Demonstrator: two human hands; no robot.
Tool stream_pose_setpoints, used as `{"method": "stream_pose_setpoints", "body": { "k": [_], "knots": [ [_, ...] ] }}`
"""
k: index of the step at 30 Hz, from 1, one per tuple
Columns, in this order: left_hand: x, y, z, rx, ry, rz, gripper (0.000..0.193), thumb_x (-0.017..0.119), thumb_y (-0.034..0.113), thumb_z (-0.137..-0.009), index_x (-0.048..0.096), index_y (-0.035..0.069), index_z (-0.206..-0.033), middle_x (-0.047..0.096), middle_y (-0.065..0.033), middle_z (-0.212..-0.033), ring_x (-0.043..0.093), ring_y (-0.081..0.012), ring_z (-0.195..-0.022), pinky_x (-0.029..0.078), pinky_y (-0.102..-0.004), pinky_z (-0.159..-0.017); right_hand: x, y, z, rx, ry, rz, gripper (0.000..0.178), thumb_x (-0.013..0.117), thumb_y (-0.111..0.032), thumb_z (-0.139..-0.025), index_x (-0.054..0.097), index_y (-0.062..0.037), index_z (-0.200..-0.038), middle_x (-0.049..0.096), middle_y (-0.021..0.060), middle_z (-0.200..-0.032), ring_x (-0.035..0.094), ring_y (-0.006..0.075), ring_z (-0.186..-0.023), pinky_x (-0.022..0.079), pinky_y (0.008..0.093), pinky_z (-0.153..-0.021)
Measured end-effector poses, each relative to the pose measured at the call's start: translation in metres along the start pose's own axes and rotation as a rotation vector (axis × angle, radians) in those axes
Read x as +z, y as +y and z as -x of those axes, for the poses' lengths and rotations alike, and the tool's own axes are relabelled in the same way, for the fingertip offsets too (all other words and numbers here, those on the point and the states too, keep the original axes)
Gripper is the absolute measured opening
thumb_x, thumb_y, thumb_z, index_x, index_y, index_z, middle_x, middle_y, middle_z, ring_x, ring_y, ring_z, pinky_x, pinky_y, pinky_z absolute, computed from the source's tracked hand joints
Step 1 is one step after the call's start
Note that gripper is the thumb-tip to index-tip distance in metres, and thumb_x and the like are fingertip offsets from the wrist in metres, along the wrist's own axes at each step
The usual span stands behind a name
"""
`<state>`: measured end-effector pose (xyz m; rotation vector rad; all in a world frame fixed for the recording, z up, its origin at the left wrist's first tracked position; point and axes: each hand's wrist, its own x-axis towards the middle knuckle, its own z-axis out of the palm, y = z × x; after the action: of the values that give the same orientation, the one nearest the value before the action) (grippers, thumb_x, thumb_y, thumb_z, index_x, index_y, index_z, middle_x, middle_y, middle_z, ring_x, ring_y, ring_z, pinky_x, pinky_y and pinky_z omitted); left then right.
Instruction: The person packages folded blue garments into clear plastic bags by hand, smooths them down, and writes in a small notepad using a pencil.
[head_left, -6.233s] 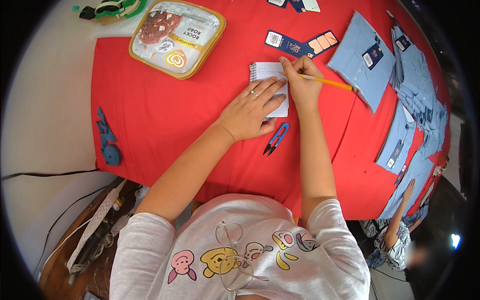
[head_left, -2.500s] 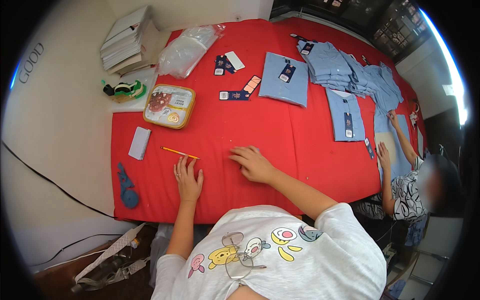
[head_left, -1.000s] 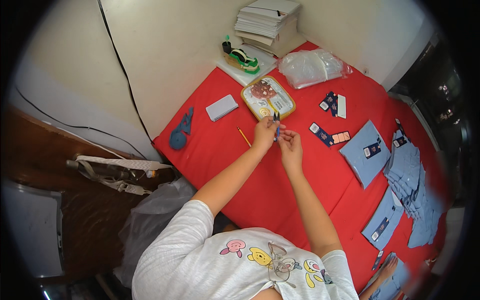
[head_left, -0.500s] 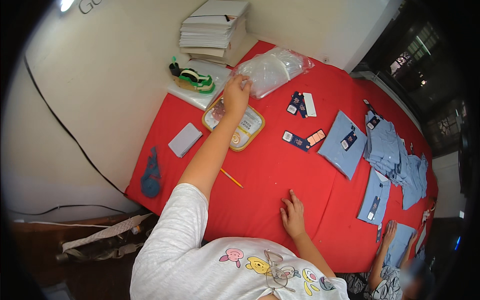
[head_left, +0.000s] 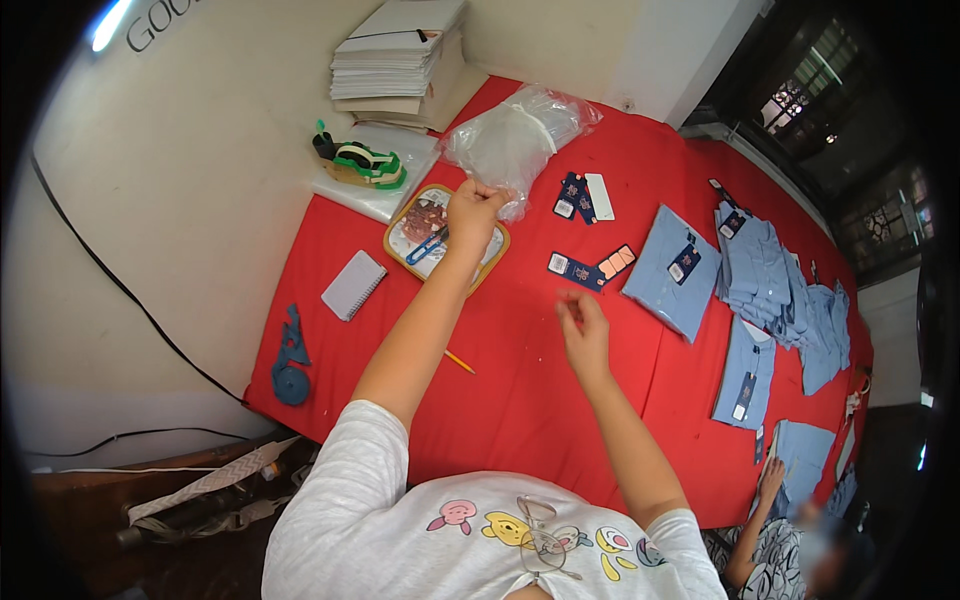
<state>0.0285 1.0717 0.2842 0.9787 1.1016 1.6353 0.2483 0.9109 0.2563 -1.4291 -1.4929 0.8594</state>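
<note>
Head view: bag (head_left: 510, 140) behind tub (head_left: 424, 206) pinched in nearly closed left hand (head_left: 475, 215); snips (head_left: 427, 246) laid on tub. Right hand (head_left: 584, 328) half-open, empty, over cloth (head_left: 545, 420). Tub, pencil (head_left: 461, 363) partly blocked by left forearm (head_left: 412, 340); tags (head_left: 577, 270), shirts (head_left: 757, 265) spread rightward.

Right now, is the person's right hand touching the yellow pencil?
Apart. The head view shows bare red cloth between the right hand and the yellow pencil.
</note>
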Motion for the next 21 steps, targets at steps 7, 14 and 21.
{"method": "stream_pose_setpoints", "body": {
  "k": [7,14,21],
  "knots": [
    [0.004,0.016,0.011,-0.05,-0.033,-0.113,0.017,0.08,0.003,-0.093,0.064,0.002,-0.094,0.074,-0.0072,-0.088,0.066,-0.0108,-0.078,0.052,-0.0266,-0.071,0.046,-0.081,-0.111,0.105,0.056,-0.166,0.022,0.073,-0.019,-0.103,0.071,0.0005,-0.112,0.076,0.0081,-0.095,0.069,0.0131,-0.071,0.055,0.0299,-0.064],
    [0.006,0.02,-0.004,0.175,0.106,-0.345,0.006,0.071,0.0,-0.096,0.067,0.004,-0.1,0.072,-0.0088,-0.091,0.067,-0.015,-0.08,0.052,-0.0291,-0.075,0.048,-0.071,-0.132,0.024,0.133,-0.252,0.015,0.069,-0.016,-0.106,0.07,-0.0013,-0.104,0.072,0.0044,-0.086,0.065,0.0089,-0.066,0.053,0.0266,-0.059],
    [-0.01,0.005,-0.023,0.445,0.162,-0.708,0.01,0.065,-0.001,-0.092,0.073,0.006,-0.091,0.069,-0.0128,-0.106,0.066,-0.0348,-0.104,0.052,-0.044,-0.092,0.038,-0.068,-0.12,-0.042,0.171,-0.529,0.013,0.066,-0.017,-0.109,0.068,-0.0036,-0.108,0.068,0.0016,-0.082,0.064,0.0086,-0.07,0.053,0.0256,-0.062]
  ]
}}
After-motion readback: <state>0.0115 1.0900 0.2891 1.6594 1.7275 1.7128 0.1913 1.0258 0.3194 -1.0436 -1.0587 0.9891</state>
